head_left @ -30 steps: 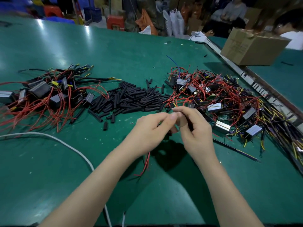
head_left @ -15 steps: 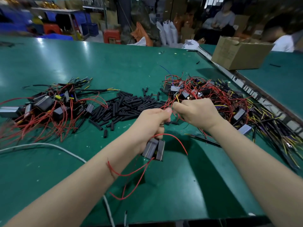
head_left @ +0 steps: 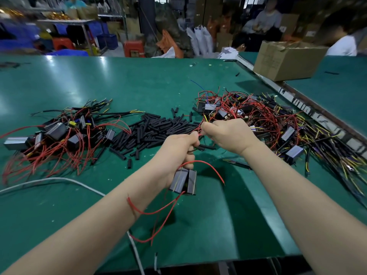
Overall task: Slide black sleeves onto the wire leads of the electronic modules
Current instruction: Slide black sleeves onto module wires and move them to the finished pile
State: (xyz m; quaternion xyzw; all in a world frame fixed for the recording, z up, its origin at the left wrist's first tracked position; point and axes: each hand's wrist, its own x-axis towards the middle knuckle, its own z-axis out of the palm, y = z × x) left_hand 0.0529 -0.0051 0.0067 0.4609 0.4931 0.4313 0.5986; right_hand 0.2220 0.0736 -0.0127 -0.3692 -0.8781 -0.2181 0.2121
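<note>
Over the green work table, centre of view, both hands meet just near of the loose heap of short black tubular sleeves.

Left hand: fingers curled tight round two dark grey box-shaped electronic modules, which hang below the palm. Thumb and forefinger also pinch a thin red wire lead at the top of the fist. A short black sleeve pokes out to the right of the fingers. Cannot tell if it is already on a lead. More red leads loop down from the modules, one draped across the left forearm.

Right hand: closed, thumb and forefinger pinching the same red lead right beside the left fingertips. What else is inside the fist is hidden.

Left pile of grey modules with red leads and black-sleeved wires lies far left, touching the sleeve heap's left edge. Right tangle of modules with bare red, yellow and black leads sits just behind and right of the right hand, spreading to the table's right edge.

White cable runs across the near-left table and under the left forearm. Brown cardboard box stands on the adjoining table far right. People sit in the blurred background beyond it.
</note>
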